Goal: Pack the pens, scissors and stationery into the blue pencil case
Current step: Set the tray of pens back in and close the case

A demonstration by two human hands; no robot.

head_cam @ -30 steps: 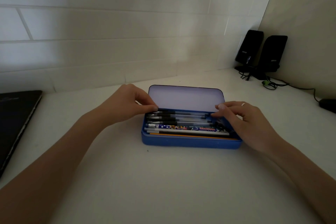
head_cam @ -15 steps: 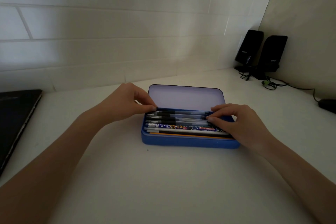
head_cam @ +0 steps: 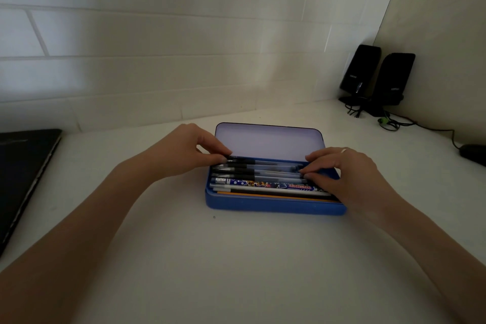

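The blue pencil case [head_cam: 273, 206] lies open in the middle of the white desk, its pale lid [head_cam: 268, 141] tilted up at the back. Inside lie several clear pens with black caps [head_cam: 263, 169], a patterned blue pencil [head_cam: 265, 184] and an orange pencil [head_cam: 276, 195], all lengthwise. My left hand [head_cam: 184, 148] pinches the cap end of the rearmost pen at the case's back left corner. My right hand [head_cam: 347, 176] rests fingertips on the pens' right ends, covering the case's right side. No scissors show.
A dark closed laptop [head_cam: 23, 176] lies at the left edge. Two black speakers [head_cam: 378, 76] stand in the back right corner with cables [head_cam: 389, 122] trailing to a black mouse [head_cam: 473, 151]. A tiled wall runs behind the desk.
My right hand slid left onto the pens' right ends, then eased slightly back. My left hand has kept its pinch at the back left corner.
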